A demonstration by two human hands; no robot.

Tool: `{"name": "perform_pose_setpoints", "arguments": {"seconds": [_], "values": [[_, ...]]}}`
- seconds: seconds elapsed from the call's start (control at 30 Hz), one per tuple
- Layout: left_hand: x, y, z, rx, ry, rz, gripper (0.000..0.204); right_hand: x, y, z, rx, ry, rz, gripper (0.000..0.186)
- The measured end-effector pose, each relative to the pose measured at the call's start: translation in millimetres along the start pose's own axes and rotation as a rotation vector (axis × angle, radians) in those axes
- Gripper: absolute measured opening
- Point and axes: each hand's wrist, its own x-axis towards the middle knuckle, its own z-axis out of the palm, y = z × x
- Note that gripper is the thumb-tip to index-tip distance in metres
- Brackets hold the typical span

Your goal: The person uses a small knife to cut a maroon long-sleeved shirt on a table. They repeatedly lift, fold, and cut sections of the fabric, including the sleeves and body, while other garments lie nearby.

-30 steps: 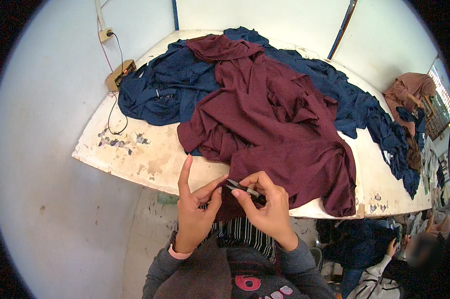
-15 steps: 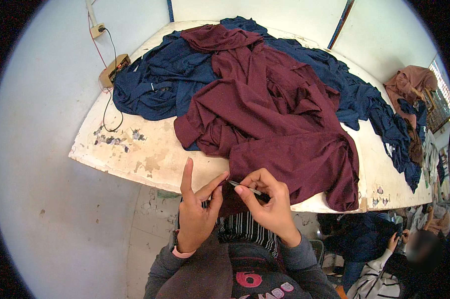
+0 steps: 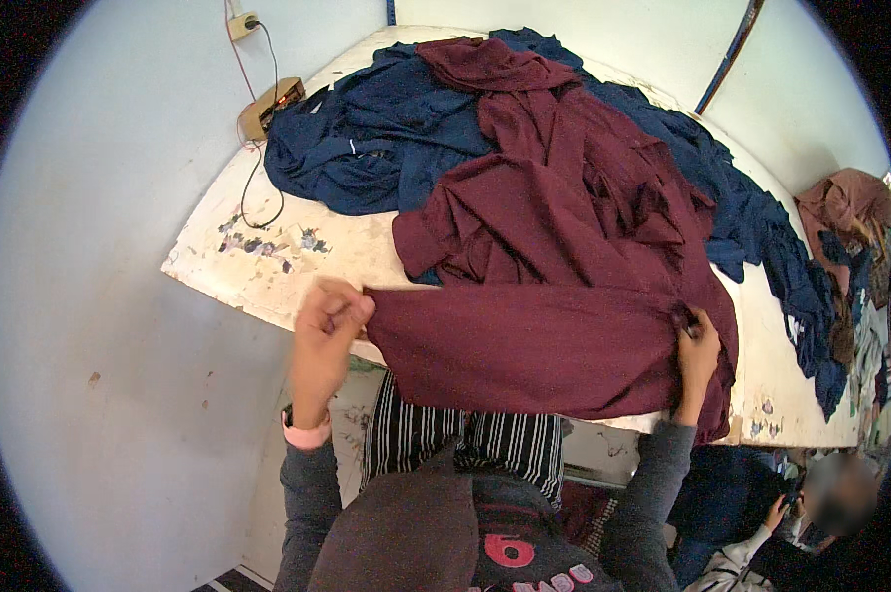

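A maroon garment (image 3: pixel 524 345) lies crumpled on the table, its near part stretched flat between my two hands across the table's front edge. My left hand (image 3: pixel 325 331) is closed, pinching the left corner of that cloth between thumb and fingers. At the other end, my right hand (image 3: pixel 697 360) is closed on the cloth, near a dark fold or gap by the fingertips. Whether a small tool is still in the right hand is hidden. The stretched piece hangs a little over the edge, above my striped lap.
Dark blue garments (image 3: pixel 376 128) heap behind and trail down the right side of the worn white table (image 3: pixel 209 242). A small tan box (image 3: pixel 271 109) with a cable stands at the back left, by the wall. Another person (image 3: pixel 746 533) works at lower right.
My hands have moved apart, from close together at a cloth edge to either end of the maroon piece, now spread out. The slim metal tool in my right hand no longer shows.
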Motion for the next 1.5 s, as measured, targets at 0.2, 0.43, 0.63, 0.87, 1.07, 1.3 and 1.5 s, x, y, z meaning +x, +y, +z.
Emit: {"name": "perform_pose_setpoints", "arguments": {"seconds": [0.2, 0.43, 0.63, 0.87, 1.07, 1.3, 1.5], "values": [[-65, 24, 34, 0.016, -0.341, 0.018, 0.021, 37, 18, -59, 0.197, 0.722, -0.092, 0.031], [-46, 31, 36, -0.174, 0.041, 0.024, 0.054, 184, -254, -87, -0.002, 0.565, -0.707, 0.043], [-11, 13, -37, -0.404, 0.520, 0.084, 0.061, 125, -404, -53, 0.041, -0.011, -1.379, 0.080], [-37, -31, -72, -0.225, 0.553, -0.105, 0.062, 62, -325, -37, 0.027, -0.125, -1.491, 0.045], [-43, -80, -83, 0.795, 0.713, 0.194, 0.060, 15, -219, -46, 0.170, -0.458, -1.168, 0.038], [-55, -33, 21, 0.246, -0.160, -0.045, 0.058, -49, -135, -5, 0.124, -0.397, -0.955, 0.034], [-68, -29, 133, -1.027, -0.292, -0.648, 0.033, -78, -126, 2, 0.185, -0.228, -0.966, 0.043]]}}
